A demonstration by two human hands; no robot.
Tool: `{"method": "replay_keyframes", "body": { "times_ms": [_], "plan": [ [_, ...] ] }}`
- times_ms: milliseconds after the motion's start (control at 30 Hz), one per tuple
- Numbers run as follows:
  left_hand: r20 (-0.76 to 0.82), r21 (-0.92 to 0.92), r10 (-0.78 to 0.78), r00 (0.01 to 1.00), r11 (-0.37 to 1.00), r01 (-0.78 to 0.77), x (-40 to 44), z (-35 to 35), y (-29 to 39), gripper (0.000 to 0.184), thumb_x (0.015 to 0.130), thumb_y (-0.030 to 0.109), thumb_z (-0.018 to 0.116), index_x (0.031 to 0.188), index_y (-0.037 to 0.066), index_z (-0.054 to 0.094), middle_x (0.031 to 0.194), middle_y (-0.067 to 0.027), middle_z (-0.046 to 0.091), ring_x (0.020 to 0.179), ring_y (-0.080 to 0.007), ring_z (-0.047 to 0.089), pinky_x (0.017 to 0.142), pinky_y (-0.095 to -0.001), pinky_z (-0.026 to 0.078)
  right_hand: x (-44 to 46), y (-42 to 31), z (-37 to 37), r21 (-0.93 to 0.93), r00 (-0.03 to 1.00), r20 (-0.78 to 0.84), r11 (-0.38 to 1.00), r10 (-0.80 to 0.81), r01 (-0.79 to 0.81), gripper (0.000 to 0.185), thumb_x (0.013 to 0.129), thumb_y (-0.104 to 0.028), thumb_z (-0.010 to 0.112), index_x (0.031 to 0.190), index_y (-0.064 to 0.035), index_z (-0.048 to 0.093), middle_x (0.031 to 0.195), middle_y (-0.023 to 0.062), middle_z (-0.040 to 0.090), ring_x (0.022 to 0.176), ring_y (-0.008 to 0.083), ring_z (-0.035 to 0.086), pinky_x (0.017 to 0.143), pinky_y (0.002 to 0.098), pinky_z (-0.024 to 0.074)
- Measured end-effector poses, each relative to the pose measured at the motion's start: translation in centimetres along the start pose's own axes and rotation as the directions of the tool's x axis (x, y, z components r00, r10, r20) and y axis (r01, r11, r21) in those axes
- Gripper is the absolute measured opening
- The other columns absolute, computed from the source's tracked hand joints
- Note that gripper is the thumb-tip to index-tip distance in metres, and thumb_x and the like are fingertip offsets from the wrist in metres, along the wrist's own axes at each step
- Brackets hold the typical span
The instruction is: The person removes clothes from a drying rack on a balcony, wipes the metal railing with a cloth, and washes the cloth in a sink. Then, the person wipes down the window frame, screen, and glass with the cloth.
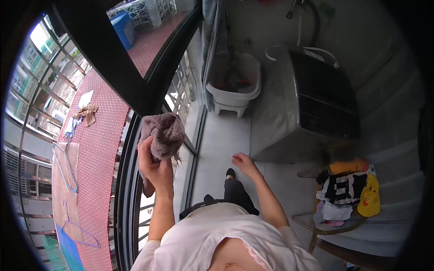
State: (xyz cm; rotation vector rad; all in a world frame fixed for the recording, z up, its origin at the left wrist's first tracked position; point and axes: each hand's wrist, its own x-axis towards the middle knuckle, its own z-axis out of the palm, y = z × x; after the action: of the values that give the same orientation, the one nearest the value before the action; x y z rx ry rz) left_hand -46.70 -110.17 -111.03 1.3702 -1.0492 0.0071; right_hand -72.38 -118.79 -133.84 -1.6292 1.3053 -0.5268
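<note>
Head view: brown cloth (164,133) in left hand (156,170)

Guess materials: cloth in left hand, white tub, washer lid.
Cloth: probably terry cotton or microfibre, matte; its fuzzy, looped-looking pile shows.
Tub: likely moulded plastic, smooth, faint sheen; rounded rim and stubby legs suggest it.
Lid: glass or glossy plastic, can't tell; dark, smooth, pale highlights.

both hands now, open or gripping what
Left hand: closed on a fuzzy brown cloth.
Right hand: open, loosely curled, nothing visible in it.
</note>
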Motion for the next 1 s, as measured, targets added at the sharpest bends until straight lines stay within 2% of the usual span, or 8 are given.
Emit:
{"method": "replay_keyframes", "body": {
  "times_ms": [100, 200, 233, 500, 567, 733, 833, 1000],
  "plan": [
    [0.246, -0.456, -0.461, 0.852, 0.721, 0.522, 2.7, 9.1, -2.0, 0.032, 0.074, -0.003, 0.064, 0.105, -0.001, 0.055, 0.092, -0.0047, 0.059, 0.088, -0.0133, 0.058, 0.081, -0.0243, 0.046, 6.7, -2.5, -2.4, 0.123, 0.995, 0.042, 0.989, -0.094, 0.088, 0.029, 0.086, -0.020, 0.063, 0.108, -0.0015, 0.061, 0.093, 0.0057, 0.066, 0.082, 0.0119, 0.059, 0.070, 0.0270, 0.0481],
    [0.374, -0.423, -0.631, 0.680, 0.536, 0.731, 5.2, 17.2, -6.0, 0.026, 0.077, 0.002, 0.061, 0.103, 0.001, 0.057, 0.078, -0.0013, 0.058, 0.062, -0.0060, 0.051, 0.053, -0.0204, 0.039, 12.8, -5.9, -7.8, 0.222, 0.991, 0.045, 0.968, -0.128, 0.115, 0.030, 0.086, -0.021, 0.063, 0.109, -0.0022, 0.060, 0.091, 0.0036, 0.065, 0.078, 0.0103, 0.058, 0.065, 0.0259, 0.0472],
    [0.408, -0.410, -0.643, 0.648, 0.505, 0.759, 5.8, 19.3, -7.0, 0.025, 0.076, 0.002, 0.061, 0.101, 0.001, 0.058, 0.074, 0.0003, 0.057, 0.056, -0.0040, 0.044, 0.047, -0.0202, 0.030, 14.3, -6.4, -8.8, 0.252, 0.991, 0.051, 0.962, -0.125, 0.109, 0.030, 0.086, -0.021, 0.063, 0.109, -0.0024, 0.060, 0.090, 0.0029, 0.065, 0.077, 0.0099, 0.057, 0.063, 0.0256, 0.0468],
    [0.517, -0.282, -0.744, 0.422, 0.318, 0.905, 10.3, 34.6, -15.4, 0.028, 0.078, -0.001, 0.058, 0.106, -0.003, 0.057, 0.095, -0.0102, 0.063, 0.083, -0.0186, 0.064, 0.071, -0.0262, 0.053, 29.2, -0.6, -12.2, 0.275, 0.968, -0.207, 0.958, 0.141, -0.081, 0.027, 0.084, -0.021, 0.062, 0.104, -0.0022, 0.062, 0.084, 0.0039, 0.065, 0.071, 0.0105, 0.059, 0.056, 0.0257, 0.0474],
    [0.559, -0.258, -0.740, 0.374, 0.274, 0.926, 10.9, 38.6, -18.1, 0.024, 0.078, 0.005, 0.061, 0.102, 0.004, 0.057, 0.079, -0.0073, 0.063, 0.055, -0.0166, 0.059, 0.041, -0.0248, 0.043, 32.4, 0.8, -13.0, 0.241, 0.959, -0.218, 0.962, 0.179, -0.125, 0.025, 0.084, -0.020, 0.062, 0.103, -0.0027, 0.062, 0.083, 0.0032, 0.065, 0.070, 0.0102, 0.059, 0.056, 0.0255, 0.0473],
    [0.642, -0.184, -0.747, 0.170, 0.065, 0.981, 13.9, 47.6, -23.0, 0.030, 0.081, 0.004, 0.058, 0.111, 0.002, 0.057, 0.095, -0.0084, 0.063, 0.082, -0.0201, 0.063, 0.067, -0.0294, 0.054, 43.7, 4.3, -15.7, 0.250, 0.936, -0.230, 0.946, 0.267, -0.208, 0.026, 0.083, -0.019, 0.064, 0.103, -0.0026, 0.061, 0.086, 0.0046, 0.064, 0.070, 0.0108, 0.059, 0.054, 0.0258, 0.0470],
    [0.670, -0.167, -0.729, 0.139, 0.034, 0.985, 15.9, 53.0, -26.4, 0.031, 0.082, 0.007, 0.057, 0.113, 0.002, 0.055, 0.099, -0.0085, 0.062, 0.087, -0.0187, 0.062, 0.072, -0.0291, 0.053, 54.2, 2.6, -19.4, 0.093, 0.913, -0.385, 0.990, 0.133, -0.105, 0.030, 0.082, -0.020, 0.066, 0.105, -0.0007, 0.061, 0.088, 0.0068, 0.064, 0.075, 0.0150, 0.061, 0.059, 0.0265, 0.0488],
    [0.707, -0.054, -0.678, 0.201, 0.232, 0.971, 18.8, 61.5, -33.1, 0.037, 0.084, 0.012, 0.060, 0.119, 0.002, 0.051, 0.105, -0.0071, 0.059, 0.095, -0.0163, 0.058, 0.079, -0.0300, 0.047, 72.1, 0.1, -23.9, 0.120, 0.837, -0.537, 0.992, 0.103, -0.045, 0.049, 0.081, -0.033, 0.066, 0.115, -0.0004, 0.054, 0.107, 0.0217, 0.061, 0.102, 0.0363, 0.059, 0.083, 0.0399, 0.0468]
  ]
}}
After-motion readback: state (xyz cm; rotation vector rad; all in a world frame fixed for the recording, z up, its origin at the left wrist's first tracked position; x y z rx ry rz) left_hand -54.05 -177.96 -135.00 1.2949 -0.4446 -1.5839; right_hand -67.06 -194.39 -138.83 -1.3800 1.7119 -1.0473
